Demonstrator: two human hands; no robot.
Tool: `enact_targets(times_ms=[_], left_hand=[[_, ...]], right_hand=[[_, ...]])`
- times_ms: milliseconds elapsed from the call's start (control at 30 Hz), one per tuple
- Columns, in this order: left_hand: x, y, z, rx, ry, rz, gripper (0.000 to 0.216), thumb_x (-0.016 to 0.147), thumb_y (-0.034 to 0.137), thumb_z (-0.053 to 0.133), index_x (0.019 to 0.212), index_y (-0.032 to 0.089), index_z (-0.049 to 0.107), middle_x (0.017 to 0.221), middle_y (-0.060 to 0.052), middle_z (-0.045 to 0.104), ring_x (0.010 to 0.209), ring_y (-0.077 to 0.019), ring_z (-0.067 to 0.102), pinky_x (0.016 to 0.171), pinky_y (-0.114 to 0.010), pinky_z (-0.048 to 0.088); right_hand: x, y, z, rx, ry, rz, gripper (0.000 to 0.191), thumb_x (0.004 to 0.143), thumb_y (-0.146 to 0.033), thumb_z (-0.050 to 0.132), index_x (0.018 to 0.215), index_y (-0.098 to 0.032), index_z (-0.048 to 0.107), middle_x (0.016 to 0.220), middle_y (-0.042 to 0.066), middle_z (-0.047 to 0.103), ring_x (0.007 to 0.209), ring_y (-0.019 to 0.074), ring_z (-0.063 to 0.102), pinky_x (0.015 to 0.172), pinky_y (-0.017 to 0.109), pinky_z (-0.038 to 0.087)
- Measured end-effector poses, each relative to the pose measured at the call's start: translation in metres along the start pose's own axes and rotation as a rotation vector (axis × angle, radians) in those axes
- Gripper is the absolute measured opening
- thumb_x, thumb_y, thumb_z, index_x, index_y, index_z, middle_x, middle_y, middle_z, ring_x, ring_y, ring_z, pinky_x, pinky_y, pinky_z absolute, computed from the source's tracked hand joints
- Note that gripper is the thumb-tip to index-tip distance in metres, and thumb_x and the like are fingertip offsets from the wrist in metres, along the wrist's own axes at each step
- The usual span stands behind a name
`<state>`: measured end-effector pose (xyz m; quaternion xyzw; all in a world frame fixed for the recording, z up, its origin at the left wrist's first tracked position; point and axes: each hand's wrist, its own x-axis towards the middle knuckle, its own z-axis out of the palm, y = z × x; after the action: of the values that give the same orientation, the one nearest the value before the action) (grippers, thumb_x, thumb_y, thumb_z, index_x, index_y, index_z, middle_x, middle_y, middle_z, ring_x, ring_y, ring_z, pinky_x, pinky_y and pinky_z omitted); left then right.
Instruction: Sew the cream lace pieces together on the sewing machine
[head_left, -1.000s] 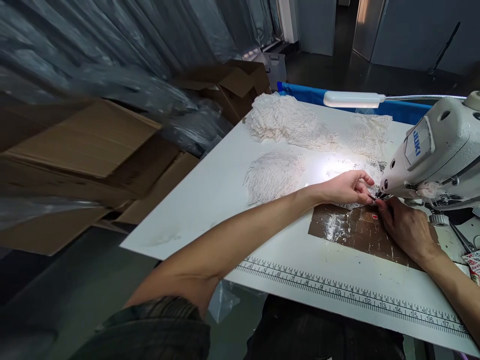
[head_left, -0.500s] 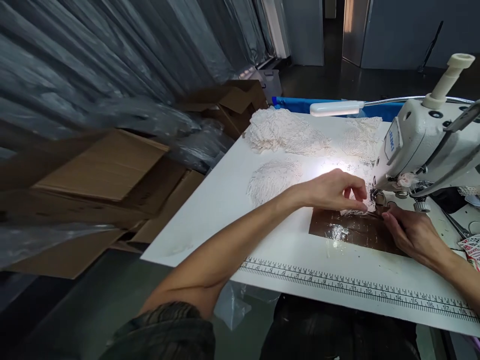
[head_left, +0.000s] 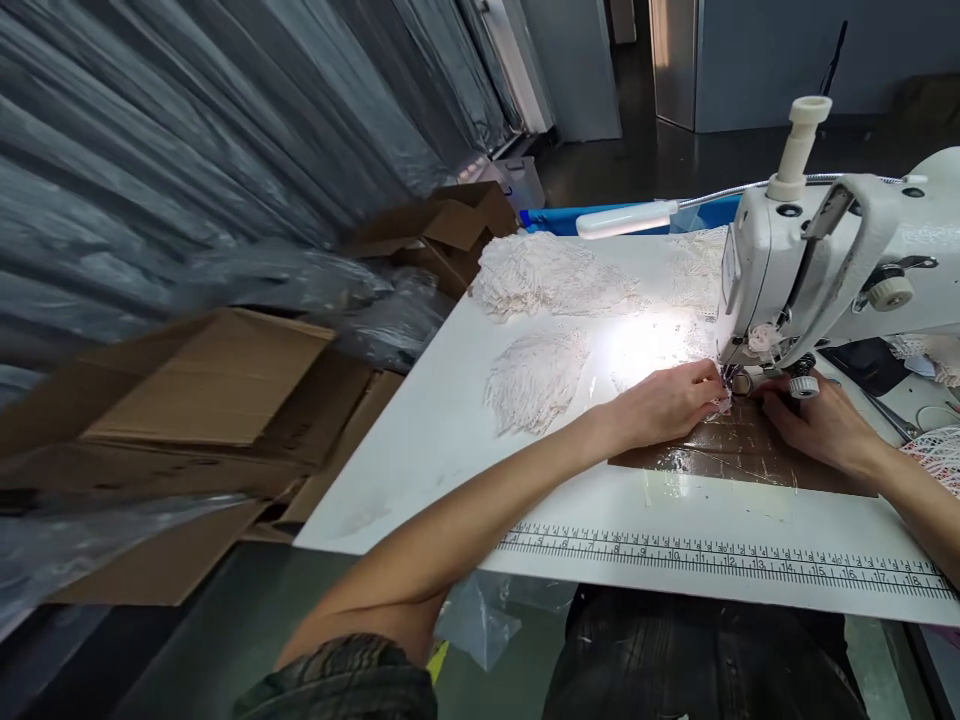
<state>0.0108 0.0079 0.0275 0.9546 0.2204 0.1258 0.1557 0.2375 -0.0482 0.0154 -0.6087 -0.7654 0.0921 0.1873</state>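
Note:
My left hand [head_left: 675, 402] is closed at the needle area of the white sewing machine [head_left: 761, 250], pinching the edge of a white lace piece [head_left: 721, 404]. More of that lace spreads behind the hand under the bright lamp light. Just right of the presser foot, my right hand [head_left: 821, 430] has its fingers drawn together under the machine head. Its fingertips are partly hidden behind a knurled knob [head_left: 803, 386], and what they hold cannot be made out. Beneath both hands lies a shiny brown sheet [head_left: 720, 458] on the white table [head_left: 450, 480].
White lace piles [head_left: 551, 275] lie at the back, with a smaller lace bundle [head_left: 536, 380] nearer. A lamp [head_left: 626, 220] reaches over the rear edge. A printed ruler [head_left: 720, 560] runs along the front edge. Scissors [head_left: 892, 412] rest at right; cardboard boxes [head_left: 217, 380] stand left.
My left hand has closed down at the needle, its fingers less arched than before. My right hand has moved in under the machine head. The view has shifted to the right.

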Motion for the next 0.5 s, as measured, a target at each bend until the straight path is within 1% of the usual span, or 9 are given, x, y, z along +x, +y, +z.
enact_targets(times_ms=[67, 167, 267, 333, 400, 500], left_hand=[[-0.001, -0.002, 0.005, -0.022, 0.025, 0.010, 0.020, 0.099, 0.024, 0.048, 0.101, 0.015, 0.066, 0.100, -0.008, 0.065, 0.091, -0.0163, 0.062, 0.079, -0.029, 0.052], [-0.001, -0.007, 0.007, -0.039, 0.072, 0.015, 0.021, 0.099, 0.026, 0.050, 0.099, 0.015, 0.067, 0.095, -0.007, 0.066, 0.089, -0.0161, 0.063, 0.078, -0.028, 0.052], [0.000, -0.010, 0.007, -0.013, 0.049, 0.042, 0.020, 0.098, 0.027, 0.052, 0.102, 0.015, 0.068, 0.096, -0.007, 0.066, 0.089, -0.0165, 0.063, 0.078, -0.028, 0.052], [0.001, -0.011, 0.006, -0.001, 0.016, 0.050, 0.021, 0.098, 0.027, 0.050, 0.103, 0.017, 0.068, 0.098, -0.007, 0.066, 0.089, -0.0163, 0.062, 0.079, -0.028, 0.052], [0.003, -0.010, 0.005, -0.009, 0.011, 0.027, 0.022, 0.099, 0.026, 0.048, 0.101, 0.018, 0.069, 0.097, -0.006, 0.065, 0.089, -0.0156, 0.063, 0.079, -0.028, 0.052], [0.005, -0.009, 0.006, -0.069, 0.040, -0.044, 0.018, 0.096, 0.025, 0.053, 0.097, 0.019, 0.070, 0.093, -0.004, 0.066, 0.086, -0.0146, 0.063, 0.078, -0.027, 0.051]], right_hand=[[-0.001, -0.001, 0.007, 0.001, 0.009, -0.005, 0.022, 0.084, -0.027, 0.045, 0.085, -0.018, 0.065, 0.084, 0.010, 0.066, 0.079, 0.0247, 0.061, 0.067, 0.035, 0.048], [-0.006, -0.001, 0.013, 0.012, 0.063, -0.039, 0.024, 0.086, -0.028, 0.043, 0.083, -0.019, 0.065, 0.089, 0.011, 0.067, 0.085, 0.0261, 0.061, 0.072, 0.037, 0.049], [-0.011, -0.002, 0.012, 0.035, 0.096, -0.065, 0.026, 0.087, -0.029, 0.042, 0.085, -0.020, 0.066, 0.093, 0.010, 0.069, 0.089, 0.0265, 0.061, 0.075, 0.038, 0.050], [-0.012, -0.003, 0.011, 0.031, 0.101, -0.070, 0.027, 0.087, -0.029, 0.042, 0.085, -0.020, 0.067, 0.093, 0.010, 0.069, 0.090, 0.0269, 0.060, 0.077, 0.039, 0.050], [-0.012, -0.004, 0.010, 0.026, 0.106, -0.078, 0.028, 0.087, -0.029, 0.041, 0.086, -0.019, 0.067, 0.093, 0.011, 0.069, 0.090, 0.0272, 0.060, 0.077, 0.040, 0.050], [-0.012, -0.005, 0.010, 0.031, 0.120, -0.097, 0.030, 0.088, -0.029, 0.040, 0.088, -0.018, 0.068, 0.093, 0.011, 0.069, 0.090, 0.0269, 0.060, 0.077, 0.040, 0.051]])
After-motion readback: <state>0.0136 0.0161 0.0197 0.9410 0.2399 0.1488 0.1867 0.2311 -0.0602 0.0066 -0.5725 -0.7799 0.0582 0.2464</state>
